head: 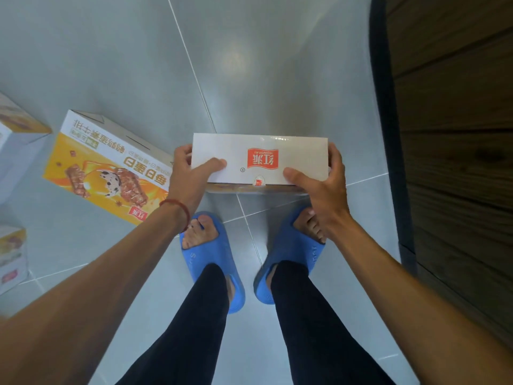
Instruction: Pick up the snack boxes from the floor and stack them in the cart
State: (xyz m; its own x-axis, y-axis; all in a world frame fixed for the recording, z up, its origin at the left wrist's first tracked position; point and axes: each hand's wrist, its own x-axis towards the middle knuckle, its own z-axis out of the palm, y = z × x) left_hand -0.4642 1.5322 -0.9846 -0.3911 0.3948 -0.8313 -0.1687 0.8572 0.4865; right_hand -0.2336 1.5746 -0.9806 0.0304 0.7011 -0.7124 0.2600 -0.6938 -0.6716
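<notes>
A white snack box [259, 151] with a red logo on its top face sits between both my hands, above my feet. My left hand [191, 173] grips its left end, thumb on the top face. My right hand [319, 184] grips its right end, thumb on top and fingers curled round the far side. Whether the box is lifted off the floor I cannot tell. An orange-and-white snack box [105, 168] lies flat on the floor to the left. No cart is in view.
More snack boxes stand at the left edge, one at the upper left [16, 140] and one at the lower left [11, 257]. A dark wooden surface [458, 134] with a black edge runs down the right side. My feet in blue slippers [211, 254] stand on grey tiles.
</notes>
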